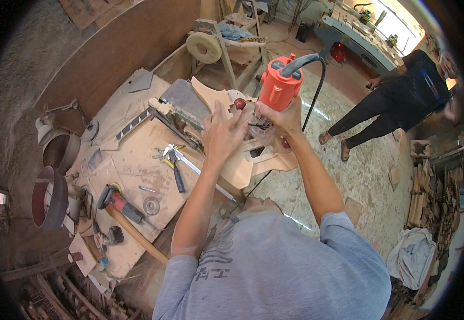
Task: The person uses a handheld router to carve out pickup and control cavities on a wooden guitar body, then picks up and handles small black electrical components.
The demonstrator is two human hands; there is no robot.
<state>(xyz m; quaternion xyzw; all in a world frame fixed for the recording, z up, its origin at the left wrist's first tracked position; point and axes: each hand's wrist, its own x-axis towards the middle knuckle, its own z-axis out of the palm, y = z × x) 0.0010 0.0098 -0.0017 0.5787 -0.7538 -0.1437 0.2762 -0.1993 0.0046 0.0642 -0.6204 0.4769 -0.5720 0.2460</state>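
Note:
An orange plunge router with a clear base and dark red knobs sits on a curved, cut-out wooden piece. My right hand is closed on the router's lower body, thumb toward the middle. My left hand lies with fingers stretched out over the wood beside the front knob. The wood rests by a dark machine surface on a dusty bench, where a caliper, pliers and a grinder lie.
A person in dark clothes stands at the right, near a machine table. A desk lamp and metal drums are at the left. Timber offcuts line the right wall. A black cable hangs from the router.

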